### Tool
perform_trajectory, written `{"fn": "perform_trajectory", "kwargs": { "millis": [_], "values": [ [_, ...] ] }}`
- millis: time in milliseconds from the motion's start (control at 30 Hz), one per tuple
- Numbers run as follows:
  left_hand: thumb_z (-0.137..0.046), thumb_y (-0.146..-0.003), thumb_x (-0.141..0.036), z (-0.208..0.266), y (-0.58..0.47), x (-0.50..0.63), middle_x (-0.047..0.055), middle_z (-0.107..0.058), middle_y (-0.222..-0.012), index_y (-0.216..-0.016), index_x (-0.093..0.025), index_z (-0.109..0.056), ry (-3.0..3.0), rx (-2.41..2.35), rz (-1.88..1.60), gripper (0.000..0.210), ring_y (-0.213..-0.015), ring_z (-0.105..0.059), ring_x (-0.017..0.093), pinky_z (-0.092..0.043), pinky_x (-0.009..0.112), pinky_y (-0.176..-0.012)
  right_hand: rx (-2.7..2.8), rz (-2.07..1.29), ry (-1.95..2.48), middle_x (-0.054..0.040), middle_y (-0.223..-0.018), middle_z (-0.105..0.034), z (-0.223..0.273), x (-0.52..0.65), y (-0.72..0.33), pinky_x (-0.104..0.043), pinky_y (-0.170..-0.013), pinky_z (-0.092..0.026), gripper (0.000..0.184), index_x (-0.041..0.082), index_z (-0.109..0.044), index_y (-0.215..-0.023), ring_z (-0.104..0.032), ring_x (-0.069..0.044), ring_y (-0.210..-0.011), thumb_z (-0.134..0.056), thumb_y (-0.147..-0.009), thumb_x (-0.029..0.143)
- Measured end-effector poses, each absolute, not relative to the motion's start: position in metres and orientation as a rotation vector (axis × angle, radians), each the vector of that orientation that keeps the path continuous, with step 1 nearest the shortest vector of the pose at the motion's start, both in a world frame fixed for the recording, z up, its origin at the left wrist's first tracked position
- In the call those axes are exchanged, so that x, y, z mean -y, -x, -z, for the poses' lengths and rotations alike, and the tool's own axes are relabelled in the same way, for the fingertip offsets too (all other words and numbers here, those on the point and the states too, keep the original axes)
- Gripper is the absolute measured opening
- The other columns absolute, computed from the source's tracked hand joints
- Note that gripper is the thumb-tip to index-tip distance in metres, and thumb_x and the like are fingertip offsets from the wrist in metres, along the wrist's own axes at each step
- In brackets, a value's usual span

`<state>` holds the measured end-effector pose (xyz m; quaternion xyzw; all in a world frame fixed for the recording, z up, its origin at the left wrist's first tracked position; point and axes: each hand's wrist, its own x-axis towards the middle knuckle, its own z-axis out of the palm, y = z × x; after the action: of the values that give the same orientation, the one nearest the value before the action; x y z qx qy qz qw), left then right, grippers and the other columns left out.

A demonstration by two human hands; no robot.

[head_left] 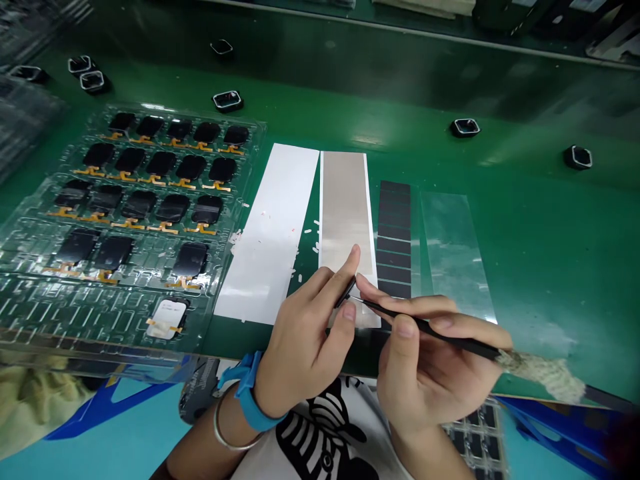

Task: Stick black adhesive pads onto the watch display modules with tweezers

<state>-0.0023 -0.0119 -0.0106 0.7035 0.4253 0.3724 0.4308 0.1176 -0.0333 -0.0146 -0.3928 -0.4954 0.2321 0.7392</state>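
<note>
My left hand (305,340), with a blue strap at its wrist, pinches a small black screen (345,292) edge-on between thumb and fingers. Most of that screen is hidden by the fingers. Gripped in my right hand (440,380) are black tweezers (460,340), wrapped at the rear end; their thin tip reaches the screen's edge. Under both hands lies a beige sheet with white borders (345,200). A strip of black rectangular stickers (394,230) is just beyond my right fingers. To its right lies a clear film (453,247).
A white sheet (270,227) with small white scraps around it lies left of the beige sheet. Further left, a clear plastic tray (25,283) holds rows of black screens with orange flex cables. Several small black frames (227,100) are scattered toward the back of the green table (550,247).
</note>
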Motion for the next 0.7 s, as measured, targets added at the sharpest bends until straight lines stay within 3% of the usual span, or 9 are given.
{"fn": "perform_trajectory", "kwargs": {
  "millis": [700],
  "values": [
    [-0.033, -0.104, -0.032, 0.0107, 0.0030, 0.0127, 0.006, -0.055, -0.091, -0.155, -0.019, -0.032, -1.764, -1.074, -0.895, 0.053, -0.077, -0.050, 0.019, -0.043, 0.031, -0.068, 1.078, -0.502, 0.883, -0.0026, -0.093, -0.068, 0.0143, 0.0326, -0.1159, -0.038, -0.082, -0.068, 0.038, 0.016, -0.047, -0.106, -0.072, -0.015, -0.086, -0.053, -0.081, -0.012]
  ]
}}
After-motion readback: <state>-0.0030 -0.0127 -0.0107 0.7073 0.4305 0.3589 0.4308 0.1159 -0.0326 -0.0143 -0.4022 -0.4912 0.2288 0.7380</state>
